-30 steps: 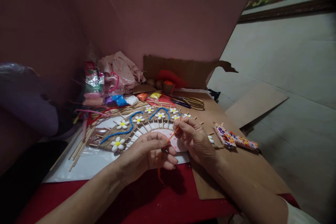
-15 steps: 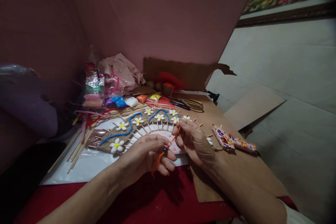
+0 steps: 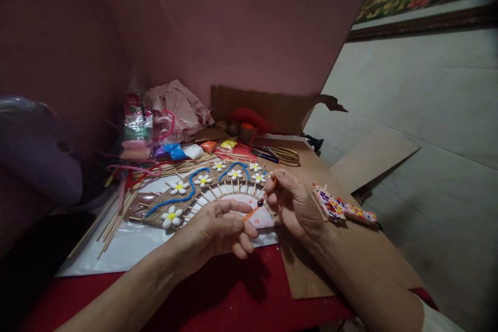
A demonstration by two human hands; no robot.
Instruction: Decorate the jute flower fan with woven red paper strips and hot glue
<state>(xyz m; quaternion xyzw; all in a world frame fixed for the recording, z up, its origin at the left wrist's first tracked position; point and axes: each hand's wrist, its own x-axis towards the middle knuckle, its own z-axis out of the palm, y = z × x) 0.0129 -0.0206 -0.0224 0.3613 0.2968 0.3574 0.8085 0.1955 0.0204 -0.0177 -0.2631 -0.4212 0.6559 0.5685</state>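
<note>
Cord, orange, with dark bead, held up at fan's near side. Left hand: thumb and forefinger pinched on cord, other fingers loosely curled. Right hand: fingertips pinched on cord's far end. Scissors behind fan; sticks left of it; cardboard right.

The view looks out from the person's head, forward and down over the dark red tabletop, with the left hand and right hand fairly near, around mid-frame. It faces a plain mauve wall, with a pale grey tiled wall at frame right.
</note>
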